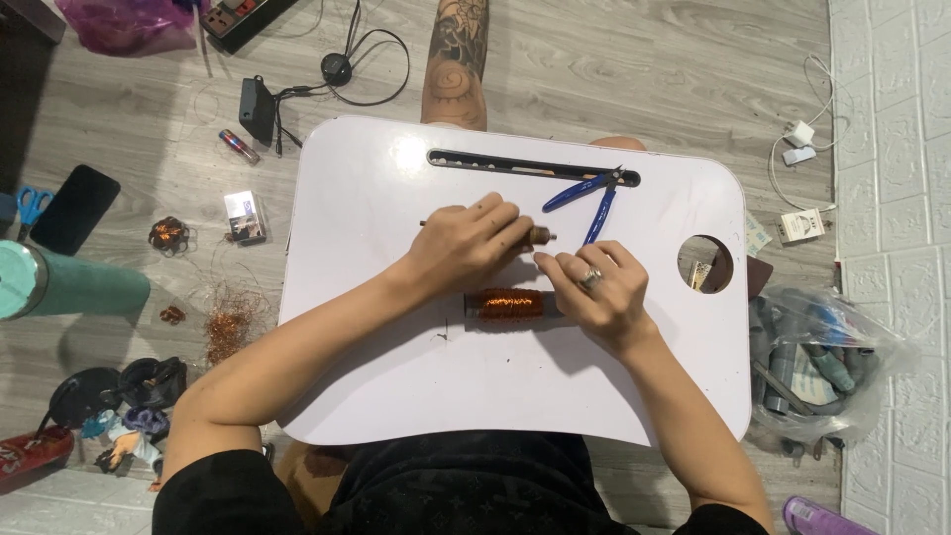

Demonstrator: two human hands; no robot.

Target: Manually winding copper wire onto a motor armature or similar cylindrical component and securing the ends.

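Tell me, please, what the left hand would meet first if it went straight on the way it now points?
Probably the blue-handled pliers: the left hand points up and right across the white lap table, though the right hand lies close beside that line.

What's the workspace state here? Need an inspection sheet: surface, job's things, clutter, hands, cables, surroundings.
Surface: white lap table with a slot and a round hole, over a grey wood floor.
Job's things: small rod-like part held between both hands; copper wire spool lying below them; blue pliers open, untouched.
Clutter: copper wire scraps, scissors, dark phone, plastic bag of parts.
Hands: left hand gripping the part; right hand pinching at its tip.
Cables: black adapter cable; white charger lead.
Surroundings: white brick wall.
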